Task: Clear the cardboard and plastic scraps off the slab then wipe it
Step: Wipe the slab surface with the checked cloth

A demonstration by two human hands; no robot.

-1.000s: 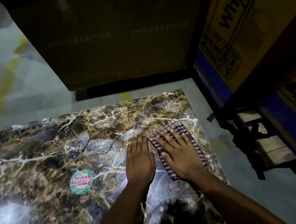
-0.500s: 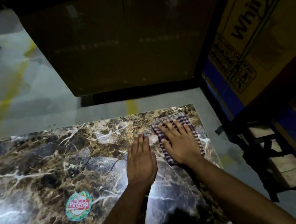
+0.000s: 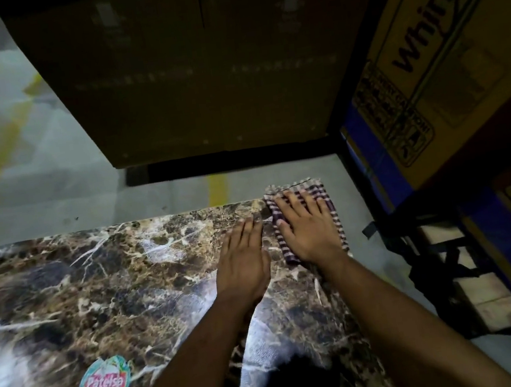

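Note:
A brown marble slab (image 3: 103, 278) with white veins fills the lower left of the head view. A round sticker (image 3: 104, 386) sits on it near the front. A purple and white striped cloth (image 3: 331, 212) lies at the slab's far right corner, its far edge hanging past the slab's edge. My right hand (image 3: 306, 229) presses flat on the cloth with straight, spread fingers. My left hand (image 3: 245, 259) rests flat on the bare marble just left of the cloth, fingers together.
A big dark cardboard box (image 3: 199, 70) stands on the floor beyond the slab. Yellow and blue appliance cartons (image 3: 445, 64) are stacked at the right, with a wooden pallet (image 3: 485, 293) under them. Grey floor (image 3: 18, 179) with yellow lines lies to the left.
Both hands have slid away from me toward the slab's far edge. The cloth moved with my right hand from mid-slab to the far right corner.

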